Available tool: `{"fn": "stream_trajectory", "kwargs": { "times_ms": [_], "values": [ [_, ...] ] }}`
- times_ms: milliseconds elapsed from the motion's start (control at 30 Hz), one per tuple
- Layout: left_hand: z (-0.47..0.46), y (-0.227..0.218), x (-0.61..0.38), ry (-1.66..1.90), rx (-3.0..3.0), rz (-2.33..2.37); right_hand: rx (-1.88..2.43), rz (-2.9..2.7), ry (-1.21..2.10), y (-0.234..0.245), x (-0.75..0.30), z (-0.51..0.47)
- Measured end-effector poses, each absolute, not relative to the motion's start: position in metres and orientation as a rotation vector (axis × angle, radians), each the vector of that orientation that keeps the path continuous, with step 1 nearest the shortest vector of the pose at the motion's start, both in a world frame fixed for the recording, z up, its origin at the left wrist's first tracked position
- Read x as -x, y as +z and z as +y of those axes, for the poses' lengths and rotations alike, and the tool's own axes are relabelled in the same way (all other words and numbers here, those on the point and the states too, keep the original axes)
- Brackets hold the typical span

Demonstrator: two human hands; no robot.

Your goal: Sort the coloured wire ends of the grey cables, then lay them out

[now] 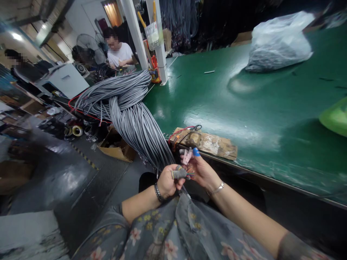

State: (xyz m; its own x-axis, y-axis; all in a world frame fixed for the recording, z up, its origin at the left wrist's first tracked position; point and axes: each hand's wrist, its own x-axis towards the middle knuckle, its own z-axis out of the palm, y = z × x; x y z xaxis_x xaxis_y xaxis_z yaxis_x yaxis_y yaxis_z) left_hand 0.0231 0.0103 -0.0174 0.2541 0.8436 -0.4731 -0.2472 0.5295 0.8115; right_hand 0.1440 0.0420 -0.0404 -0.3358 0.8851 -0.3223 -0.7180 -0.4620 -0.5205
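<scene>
The person's left hand (167, 182), with grey covers on its fingers, is closed around the end of a cable, from which several thin coloured wires (191, 174) stick out, too small to count. Just beside it, the right hand (203, 171), its thumb tipped with blue tape, pinches pale pink connector pieces (187, 157), their number unclear; both hands are in front of the table's near edge. Beyond them, one wooden board (217, 145) lies along that edge of the green table (189, 101). To the left hangs a thick bundle of grey cables (141, 126), too many to count, and on the floor past it sits one cardboard box (119, 148), its contents too dark to tell. At the right are one green bag (336, 115) and, farther off, one clear plastic bag (280, 43) with greyish contents. On the far left, one clear holder (153, 36) on a post carries two yellow-handled tools (141, 19), and beyond it sits a person in a white shirt (120, 52).
</scene>
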Motion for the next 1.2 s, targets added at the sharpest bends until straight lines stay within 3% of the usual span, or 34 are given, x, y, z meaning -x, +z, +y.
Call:
{"fn": "stream_trajectory", "kwargs": {
  "times_ms": [300, 700, 800, 967, 1200],
  "values": [
    [-0.004, -0.021, -0.013, 0.843, -0.832, 1.164, 0.815, -0.824, 2.125, -0.036, -0.176, 0.027],
    [0.0, -0.022, -0.009, 0.415, -1.147, 1.086, 0.915, -1.661, 1.538, -0.021, -0.175, 0.023],
    [0.001, -0.024, -0.01, 0.52, -1.021, 1.144, 0.967, -1.598, 1.434, -0.018, -0.178, 0.021],
    [0.0, -0.023, -0.018, 0.727, -0.814, 1.172, 1.058, -1.307, 1.574, -0.033, -0.179, 0.011],
    [0.0, -0.024, -0.014, 0.628, -1.075, 1.096, 1.074, -1.087, 1.588, -0.042, -0.162, 0.001]
  ]
}}
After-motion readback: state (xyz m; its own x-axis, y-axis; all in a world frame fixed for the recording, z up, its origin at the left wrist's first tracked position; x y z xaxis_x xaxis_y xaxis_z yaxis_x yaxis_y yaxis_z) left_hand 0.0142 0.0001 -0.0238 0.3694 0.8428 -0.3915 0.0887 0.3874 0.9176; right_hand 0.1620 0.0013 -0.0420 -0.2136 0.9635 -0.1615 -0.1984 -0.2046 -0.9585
